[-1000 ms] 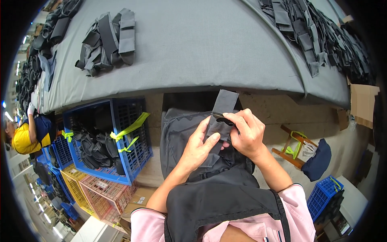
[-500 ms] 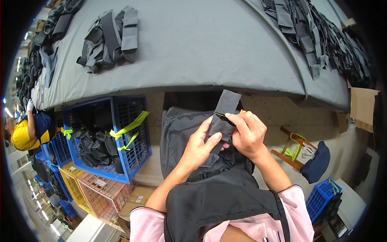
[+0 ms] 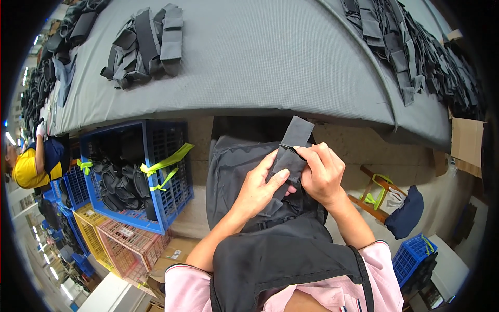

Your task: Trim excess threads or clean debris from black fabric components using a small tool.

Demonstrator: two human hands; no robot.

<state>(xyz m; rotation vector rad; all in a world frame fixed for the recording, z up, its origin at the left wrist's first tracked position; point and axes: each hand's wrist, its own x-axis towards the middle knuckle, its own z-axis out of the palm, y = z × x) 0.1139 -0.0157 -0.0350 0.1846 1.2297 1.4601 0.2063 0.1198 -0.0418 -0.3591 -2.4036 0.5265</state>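
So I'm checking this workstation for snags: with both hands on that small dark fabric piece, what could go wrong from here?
The fabric piece is pinched between left hand and right hand above dark cloth on the lap; if it slips, it may be hard to spot there. It is also held off the grey table, unsupported, so folds could go crooked.

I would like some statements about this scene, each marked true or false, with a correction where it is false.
1. Both hands hold a dark grey fabric piece. True: the left hand and the right hand grip it together.
2. The blue crate is empty. False: it holds dark fabric items, and yellow-green straps hang on its rim.
3. A pile of grey straps lies on the grey table. True.
4. The person wears a green apron. False: the apron is black, over a pink shirt.
5. Another person in a yellow top is at the far left. True.
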